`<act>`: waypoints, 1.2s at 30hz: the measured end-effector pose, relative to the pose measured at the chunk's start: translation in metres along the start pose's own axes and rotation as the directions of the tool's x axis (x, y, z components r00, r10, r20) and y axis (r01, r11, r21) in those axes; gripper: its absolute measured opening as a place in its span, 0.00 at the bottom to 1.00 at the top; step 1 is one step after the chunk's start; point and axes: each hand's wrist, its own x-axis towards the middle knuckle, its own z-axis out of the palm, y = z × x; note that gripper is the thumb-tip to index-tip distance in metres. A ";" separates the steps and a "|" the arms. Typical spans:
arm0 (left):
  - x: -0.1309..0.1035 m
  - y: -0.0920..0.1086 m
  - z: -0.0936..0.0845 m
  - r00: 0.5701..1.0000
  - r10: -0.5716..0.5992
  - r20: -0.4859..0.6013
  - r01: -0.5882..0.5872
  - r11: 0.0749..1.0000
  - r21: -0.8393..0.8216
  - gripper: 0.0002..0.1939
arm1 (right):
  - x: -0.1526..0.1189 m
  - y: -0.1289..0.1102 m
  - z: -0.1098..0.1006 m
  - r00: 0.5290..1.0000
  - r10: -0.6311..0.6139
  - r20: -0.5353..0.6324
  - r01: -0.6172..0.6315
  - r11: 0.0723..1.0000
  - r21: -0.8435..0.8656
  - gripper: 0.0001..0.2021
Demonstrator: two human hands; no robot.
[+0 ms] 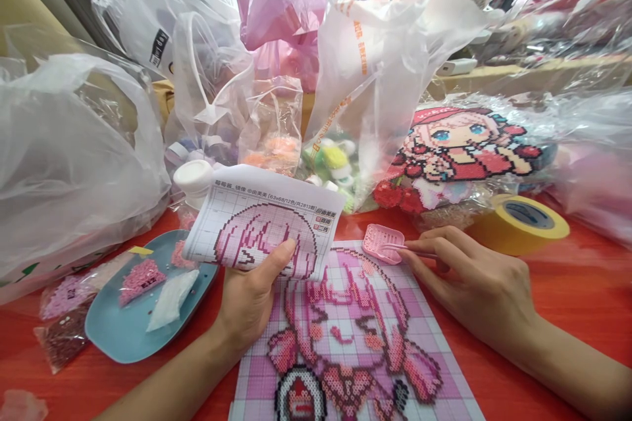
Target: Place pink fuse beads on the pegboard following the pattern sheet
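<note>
My left hand point(249, 299) grips a folded printed pattern sheet point(266, 223), thumb on top, showing a pink-haired figure on a grid. Between the fingers of my right hand point(474, 283) is a thin stick-like tool point(412, 250). Its end reaches into a small pink slotted bead tray point(378, 240); whether the two are joined I cannot tell. The tray rests at the top edge of a pegboard point(424, 316) with a pink and lilac grid. On that board, fuse beads point(340, 335) form a figure with dark outlines, pink hair and closed eyes.
A blue plate point(111, 335) with small bead bags stands left, more bead bags point(64, 335) beside it. Behind are a white bottle point(192, 177) and plastic bags point(375, 79). A finished bead picture point(464, 145) and yellow tape roll point(523, 223) sit right on the red table point(567, 302).
</note>
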 end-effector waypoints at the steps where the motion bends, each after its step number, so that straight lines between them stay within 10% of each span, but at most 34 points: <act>1: 0.000 0.000 0.000 1.000 -0.002 0.004 0.002 1.000 -0.003 0.35 | 0.000 0.000 0.000 1.000 -0.006 -0.002 0.006 1.000 -0.003 0.10; 36: -0.001 0.000 0.001 1.000 0.000 -0.008 0.000 1.000 0.008 0.34 | 0.002 0.000 0.001 1.000 0.005 -0.021 -0.006 1.000 -0.009 0.12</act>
